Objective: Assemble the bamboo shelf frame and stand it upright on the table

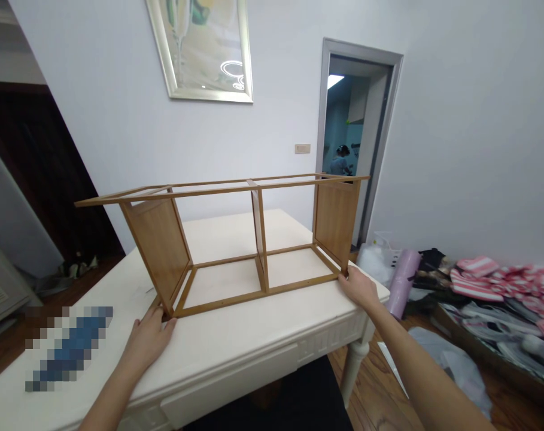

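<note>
A brown wooden shelf frame (265,239) stands upright on the white table (236,353), with solid panels at both ends and a divider in the middle. Its front, back and top are open. My left hand (151,332) is closed around its lower front left corner. At the lower front right corner, my right hand (358,287) grips the frame with the thumb toward the front. The fingertips of both hands are partly hidden behind the corners.
A pixelated blue item (72,347) lies on the table at left. On the floor at right are a purple roll (405,278), plastic bags (451,365), a box of items (500,341) and pink striped cloth (482,278). Another person (340,161) is beyond the doorway.
</note>
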`<state>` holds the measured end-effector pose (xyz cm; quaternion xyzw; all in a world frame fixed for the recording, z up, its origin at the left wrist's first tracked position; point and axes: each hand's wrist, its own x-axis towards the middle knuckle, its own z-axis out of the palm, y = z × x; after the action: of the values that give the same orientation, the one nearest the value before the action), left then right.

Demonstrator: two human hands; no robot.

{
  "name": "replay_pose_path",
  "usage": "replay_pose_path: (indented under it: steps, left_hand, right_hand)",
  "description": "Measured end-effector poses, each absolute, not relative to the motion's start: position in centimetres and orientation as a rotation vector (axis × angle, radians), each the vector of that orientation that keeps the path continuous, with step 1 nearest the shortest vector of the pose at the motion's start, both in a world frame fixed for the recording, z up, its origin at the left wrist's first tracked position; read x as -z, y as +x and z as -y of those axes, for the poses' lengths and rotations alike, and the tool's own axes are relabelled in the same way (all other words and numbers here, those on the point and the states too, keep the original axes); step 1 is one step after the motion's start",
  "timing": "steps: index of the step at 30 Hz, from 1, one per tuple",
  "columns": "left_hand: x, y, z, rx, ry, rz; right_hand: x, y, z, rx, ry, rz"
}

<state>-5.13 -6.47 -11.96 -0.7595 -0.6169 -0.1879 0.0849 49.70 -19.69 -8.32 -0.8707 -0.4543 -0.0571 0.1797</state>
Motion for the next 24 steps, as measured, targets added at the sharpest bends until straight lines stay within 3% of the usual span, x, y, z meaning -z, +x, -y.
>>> replay_pose_path:
  steps: [5, 8, 12, 15, 24]
  left_hand:
    - [10.6, -4.1, 9.1, 0.695, -2.02, 1.647]
    - [10.4, -2.1, 9.8, 0.901, -2.163, 1.415]
    - [10.6, 2.6, 9.4, 0.967, -2.505, 1.171]
    - [10.7, 5.1, 8.7, 0.843, -2.614, 1.301]
    - [11.5, 4.0, 7.4, 0.703, -2.561, 1.595]
  right_hand:
    - [9.4, 48.3, 20.6, 0.564, -2.235, 1.188]
    - [9.6, 46.4, 20.4, 0.638, -2.21, 1.339]
    - [8.9, 41.6, 18.6, 0.529, -2.086, 1.755]
    - [8.3, 38.0, 17.2, 0.333, -2.007, 2.014]
    - [8.2, 36.8, 17.2, 0.178, -2.168, 1.841]
